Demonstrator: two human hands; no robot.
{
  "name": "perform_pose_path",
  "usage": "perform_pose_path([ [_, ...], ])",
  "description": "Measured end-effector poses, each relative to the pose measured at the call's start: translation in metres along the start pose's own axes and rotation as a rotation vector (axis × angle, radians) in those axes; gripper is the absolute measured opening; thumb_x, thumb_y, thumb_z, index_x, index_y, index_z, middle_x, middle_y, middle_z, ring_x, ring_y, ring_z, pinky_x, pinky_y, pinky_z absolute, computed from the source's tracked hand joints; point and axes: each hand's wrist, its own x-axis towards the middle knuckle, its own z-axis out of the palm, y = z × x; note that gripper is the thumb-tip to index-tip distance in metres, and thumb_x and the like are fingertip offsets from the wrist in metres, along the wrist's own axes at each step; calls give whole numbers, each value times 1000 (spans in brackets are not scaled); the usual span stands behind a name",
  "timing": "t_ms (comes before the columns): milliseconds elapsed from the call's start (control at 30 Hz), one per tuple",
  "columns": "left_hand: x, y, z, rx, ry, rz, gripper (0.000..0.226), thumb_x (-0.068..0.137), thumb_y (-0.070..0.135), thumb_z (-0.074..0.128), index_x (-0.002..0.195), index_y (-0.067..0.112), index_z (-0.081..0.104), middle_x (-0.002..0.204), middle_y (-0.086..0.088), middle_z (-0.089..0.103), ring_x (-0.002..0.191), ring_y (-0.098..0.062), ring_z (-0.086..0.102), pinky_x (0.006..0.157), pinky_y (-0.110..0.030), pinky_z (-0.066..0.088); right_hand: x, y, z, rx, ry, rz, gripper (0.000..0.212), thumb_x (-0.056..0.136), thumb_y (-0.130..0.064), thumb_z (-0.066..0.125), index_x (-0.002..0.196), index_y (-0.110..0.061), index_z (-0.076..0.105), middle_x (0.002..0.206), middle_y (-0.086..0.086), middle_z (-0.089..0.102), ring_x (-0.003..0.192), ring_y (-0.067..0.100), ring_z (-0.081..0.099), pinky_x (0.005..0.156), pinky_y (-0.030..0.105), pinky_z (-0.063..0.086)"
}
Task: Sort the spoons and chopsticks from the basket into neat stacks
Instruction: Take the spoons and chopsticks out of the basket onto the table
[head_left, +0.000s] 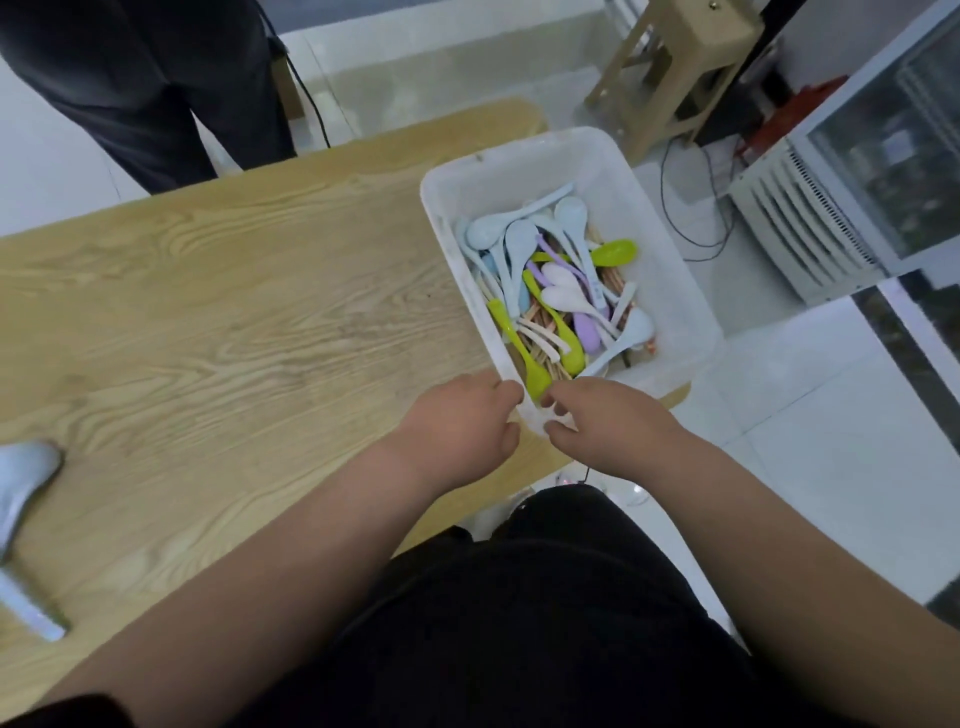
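Looking down from the wearer's head at a pale wooden table (234, 291). A white, see-through plastic basket (524, 156) sits at the table's right end, one corner pointing toward the wearer.

Inside it lies a loose jumble of plastic spoons (563, 296) in pale blue, lime green, lilac and white, heaped over tan chopsticks (545, 358). Nothing from the basket has been stacked on the table.

Both bare hands meet at the basket's near corner. The left hand (462, 421) has its fingers curled against the outside of the left wall and grips it. The right hand (608, 421) pinches the near rim, with the thumb over the edge and the fingers curled beneath.

A lime green spoon (535, 374) lies just inside the corner, beside the right thumb.

On the table's near left edge lies a blurred, pale blue object (26, 483). At the far left stands another person in dark trousers (156, 78). A beige stool (680, 62) and a white cabinet (831, 208) stand on the floor to the right.
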Motion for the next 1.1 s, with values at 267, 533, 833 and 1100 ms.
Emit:
perform_pose_path([
  [267,32,8,-8,-53,37,-117,36,99,36,44,130,20,51,120,-2,56,109,-24,55,85,-40,51,54,49,-10,86,118,-58,39,96,-37,54,133,-27,53,129,3,56,112,24,57,83,40,51],
  [533,84,36,-22,-44,41,-289,34,96,33,46,126,19,53,115,-4,55,107,-26,54,84,-42,52,136,106,-41,41,213,-45,59,96,-27,54,151,-20,36,159,15,23,144,35,27,109,44,37],
  [833,188,9,-24,-3,120,-519,60,90,21,55,146,11,36,137,-14,43,123,-36,43,102,-47,42,180,144,-25,-211,163,-266,32,90,-11,53,120,0,55,125,20,48,111,38,50,96,43,44],
  [1100,262,-33,-31,164,-26,-658,70,96,17,50,155,9,15,151,-16,31,136,-38,33,107,-48,37,164,161,-26,-65,140,-299,41,96,-9,52,135,-2,43,142,25,33,111,42,52,93,47,49],
])
